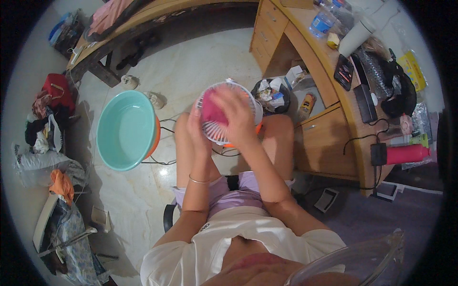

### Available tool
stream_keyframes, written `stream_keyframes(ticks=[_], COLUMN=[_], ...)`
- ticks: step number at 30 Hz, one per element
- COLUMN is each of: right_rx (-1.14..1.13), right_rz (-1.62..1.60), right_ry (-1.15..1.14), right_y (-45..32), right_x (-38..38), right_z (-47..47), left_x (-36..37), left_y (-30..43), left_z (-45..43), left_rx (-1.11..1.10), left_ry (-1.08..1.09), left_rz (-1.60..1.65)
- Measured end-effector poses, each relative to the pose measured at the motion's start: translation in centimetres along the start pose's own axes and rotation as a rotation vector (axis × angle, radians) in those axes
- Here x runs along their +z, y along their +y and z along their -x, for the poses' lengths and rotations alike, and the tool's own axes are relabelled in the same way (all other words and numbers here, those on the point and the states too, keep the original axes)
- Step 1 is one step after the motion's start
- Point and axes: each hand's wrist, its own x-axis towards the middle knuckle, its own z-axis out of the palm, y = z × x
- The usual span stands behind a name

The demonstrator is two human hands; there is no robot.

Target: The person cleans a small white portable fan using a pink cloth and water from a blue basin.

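A round white fan grille [214,133] is held up above my knees. Its left rim rests against my left hand [197,125], which grips it from the side. My right hand [232,112] is over the grille and presses a pink cloth [212,109] onto its ribs; the fingers are blurred. Behind the grille, white and orange parts show at its right and lower edge, mostly hidden. To the left, a turquoise plastic basin [127,130] holding what looks like water sits on something orange with black wire legs.
A black waste bin [271,96] full of litter stands just beyond my right knee. The wooden desk [331,77] on the right bears a phone [344,72], a water bottle [322,23] and a pink bottle [408,154]. Shoes [155,100] lie behind the basin; clothes and bags line the left wall.
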Motion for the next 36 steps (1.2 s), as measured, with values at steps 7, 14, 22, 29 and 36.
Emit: stream_keyframes(ticks=[7, 14, 22, 29, 36], right_rx=[-0.143, 0.062, -0.163, 0.005, -0.040], right_rz=[0.001, -0.001, 0.039, 0.080, 0.005], right_ry=[-0.079, 0.146, -0.149, -0.046, 0.002], right_y=[-2.5, 0.4, -4.1, -2.7, -1.9], right_x=[1.2, -0.3, 1.4, -0.7, -0.7], right_z=[4.9, -3.6, 5.7, 0.3, 0.5], left_x=[-2.4, 0.0, -1.9, -1.5, -0.6], left_y=[0.2, 1.7, 0.8, 0.3, 0.8], left_z=[-0.8, 0.8, -0.1, -0.5, 0.2], left_rx=[-0.207, 0.030, -0.343, -0.100, -0.037], left_ry=[0.013, -0.136, -0.017, -0.003, -0.017], left_rz=[0.218, -0.324, 0.559, 0.224, 0.092])
